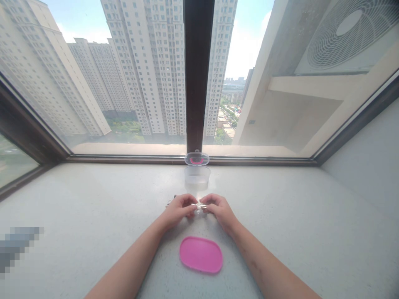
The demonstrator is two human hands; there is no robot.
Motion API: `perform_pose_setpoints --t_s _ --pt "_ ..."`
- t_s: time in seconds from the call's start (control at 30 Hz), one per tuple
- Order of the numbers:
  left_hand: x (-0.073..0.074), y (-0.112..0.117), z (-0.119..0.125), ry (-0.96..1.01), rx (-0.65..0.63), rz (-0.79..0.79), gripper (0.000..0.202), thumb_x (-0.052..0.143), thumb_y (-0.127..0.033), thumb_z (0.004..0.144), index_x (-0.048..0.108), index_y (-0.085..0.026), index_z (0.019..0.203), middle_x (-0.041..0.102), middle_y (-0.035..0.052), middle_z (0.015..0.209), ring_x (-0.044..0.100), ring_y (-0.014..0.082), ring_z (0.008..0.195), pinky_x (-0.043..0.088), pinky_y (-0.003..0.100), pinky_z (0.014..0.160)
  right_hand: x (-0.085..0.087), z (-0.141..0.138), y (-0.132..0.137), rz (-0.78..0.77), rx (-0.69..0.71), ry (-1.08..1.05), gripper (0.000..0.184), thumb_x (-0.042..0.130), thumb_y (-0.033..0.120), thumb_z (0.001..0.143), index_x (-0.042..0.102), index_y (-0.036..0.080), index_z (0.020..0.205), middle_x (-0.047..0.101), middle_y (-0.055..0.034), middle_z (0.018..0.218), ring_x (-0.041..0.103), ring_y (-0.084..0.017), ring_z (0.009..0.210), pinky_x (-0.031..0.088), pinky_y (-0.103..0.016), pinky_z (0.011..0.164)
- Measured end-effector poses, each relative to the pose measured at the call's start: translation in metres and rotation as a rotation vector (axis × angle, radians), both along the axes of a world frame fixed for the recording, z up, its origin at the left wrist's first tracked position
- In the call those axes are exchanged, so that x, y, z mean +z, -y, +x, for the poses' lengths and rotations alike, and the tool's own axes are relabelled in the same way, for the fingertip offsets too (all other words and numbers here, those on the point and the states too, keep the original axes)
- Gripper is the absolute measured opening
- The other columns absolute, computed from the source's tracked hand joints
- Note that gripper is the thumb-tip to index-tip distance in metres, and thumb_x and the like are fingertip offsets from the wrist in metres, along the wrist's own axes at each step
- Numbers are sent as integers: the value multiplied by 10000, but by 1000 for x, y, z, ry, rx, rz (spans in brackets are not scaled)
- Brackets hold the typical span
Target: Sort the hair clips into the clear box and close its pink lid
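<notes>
On the pale sill (93, 207) sit a smooth pink oval tray (201, 254) and clear plastic box (197, 177). Between them, fingers of the left hand (178, 209) and right hand (222, 209) pinch a small, silvery piece (199, 206), perhaps metal.

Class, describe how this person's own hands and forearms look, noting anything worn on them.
The left hand and right hand are ungloved, with slim fingers. The left forearm and right forearm are bare as far as the picture shows, with no sleeve, watch or bracelet visible. No ring shows either, though some fingers are partly hidden.
</notes>
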State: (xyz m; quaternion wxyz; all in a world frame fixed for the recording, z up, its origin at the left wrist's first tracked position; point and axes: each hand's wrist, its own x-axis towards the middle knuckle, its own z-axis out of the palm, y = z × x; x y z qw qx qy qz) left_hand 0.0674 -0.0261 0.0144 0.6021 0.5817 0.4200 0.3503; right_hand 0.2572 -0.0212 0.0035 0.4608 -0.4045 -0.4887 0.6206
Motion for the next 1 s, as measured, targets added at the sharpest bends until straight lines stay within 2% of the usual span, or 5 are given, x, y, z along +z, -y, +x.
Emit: perform_pose_setpoints --t_s 0.3,0.6,0.77,0.9,1.0 --pt "0 0 1 16 -10 -4 207 655 -301 794 625 -119 889 613 12 705 554 117 592 418 240 573 -11 -1 -2 68 52 -22 148 658 157 629 705 162 770 702 -36 750 607 -158 677 477 -263 614" --pt "-3 -2 1 71 14 -9 189 672 -291 782 591 -129 835 601 7 720 567 122 645 439 246 614 -7 -1 -1 116 32 4 116 651 151 630 682 164 741 672 -52 922 601 -147 695 470 -260 595" --pt "-2 -2 1 94 21 -32 174 675 -259 758 564 -142 824 610 8 726 584 133 647 456 260 619 -5 -1 -1 123 25 48 200 633 159 672 659 172 870 645 -13 728 574 -137 630 472 -270 604" --pt "-1 -1 3 103 36 -54 169 680 -211 724 534 -157 789 599 -8 701 594 142 666 456 269 637 -6 -1 0 140 -2 28 291 658 168 671 618 182 958 655 -48 918 573 -136 679 501 -280 610" --pt "-2 0 3 104 24 -56 173 682 -189 710 529 -162 786 599 -13 693 593 140 671 446 265 642 -6 -1 0 152 1 37 276 662 173 683 612 180 955 653 -57 931 574 -138 689 508 -285 614"
